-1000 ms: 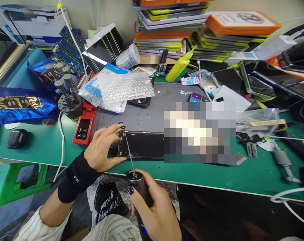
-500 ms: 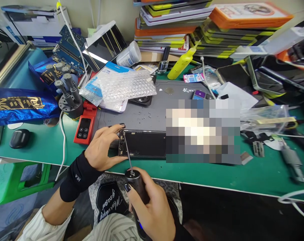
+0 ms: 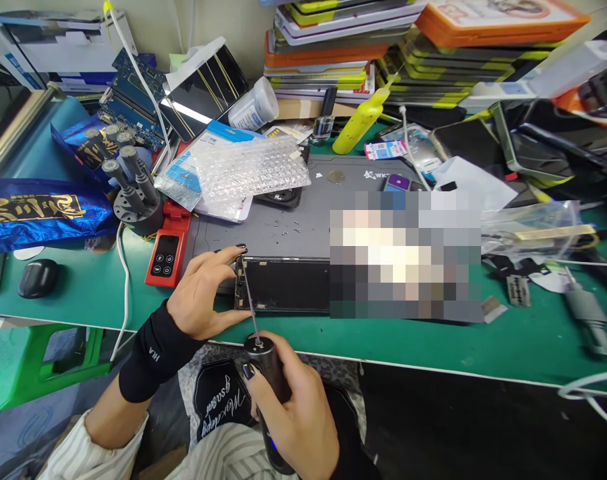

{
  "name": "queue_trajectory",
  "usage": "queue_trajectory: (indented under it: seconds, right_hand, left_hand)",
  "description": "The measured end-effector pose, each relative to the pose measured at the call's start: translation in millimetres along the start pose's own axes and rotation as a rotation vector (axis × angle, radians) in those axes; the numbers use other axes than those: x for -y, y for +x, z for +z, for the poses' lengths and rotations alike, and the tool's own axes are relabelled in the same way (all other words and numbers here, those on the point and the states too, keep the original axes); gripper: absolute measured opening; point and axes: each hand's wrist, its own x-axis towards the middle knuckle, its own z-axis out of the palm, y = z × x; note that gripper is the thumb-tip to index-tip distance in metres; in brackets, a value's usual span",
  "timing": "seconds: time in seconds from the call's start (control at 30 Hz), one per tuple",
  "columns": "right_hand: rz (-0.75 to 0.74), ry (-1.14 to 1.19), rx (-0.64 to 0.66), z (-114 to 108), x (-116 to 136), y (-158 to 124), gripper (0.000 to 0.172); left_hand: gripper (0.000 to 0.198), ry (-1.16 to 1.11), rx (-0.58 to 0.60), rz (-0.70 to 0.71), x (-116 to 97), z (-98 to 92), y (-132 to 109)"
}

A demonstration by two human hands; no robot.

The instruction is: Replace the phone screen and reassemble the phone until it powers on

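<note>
Compared with half a second ago, only a small thing has changed: the electric screwdriver (image 3: 264,367) has swung slightly leftward, and its thin shaft (image 3: 250,297) now points closer to the far left corner of the phone body (image 3: 288,283). I judge from this that the work is at a fine stage of aiming the tip — though whether it sits in a screw, I cannot tell. The right hand (image 3: 306,413) is closed around the screwdriver, its thumb along the upper part of the handle. The left hand (image 3: 196,300) holds the phone body between the thumb at the near edge and the fingers at the far one. The phone body lies flat along the front of the grey mat (image 3: 218,230), near the edge of the green table (image 3: 408,357). It looks long and dark, with a thin rim, small parts crowded at the left end, and a tiny red dot further right — the right end is hidden by blurring.
</note>
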Motion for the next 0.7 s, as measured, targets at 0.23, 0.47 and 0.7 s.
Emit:
queue_trajectory:
  seconds: [0.23, 0.47, 0.7]
  right_hand:
    - [0.017, 0.018, 0.0, 0.0, 0.7, 0.1, 0.036]
    - [0.043, 0.184, 0.076, -2.7, 1.4, 5.5, 0.035]
    - [-0.048, 0.162, -0.008, -3.4, -6.0, 9.5, 0.036]
  left_hand:
    - [0.046, -0.01, 0.004, 0.005, 0.3, -1.0, 0.1]
    - [0.05, -0.026, 0.0, -0.007, 2.1, 0.5, 0.3]
    - [0.044, -0.007, 0.008, -0.015, 16.0, -9.4, 0.1]
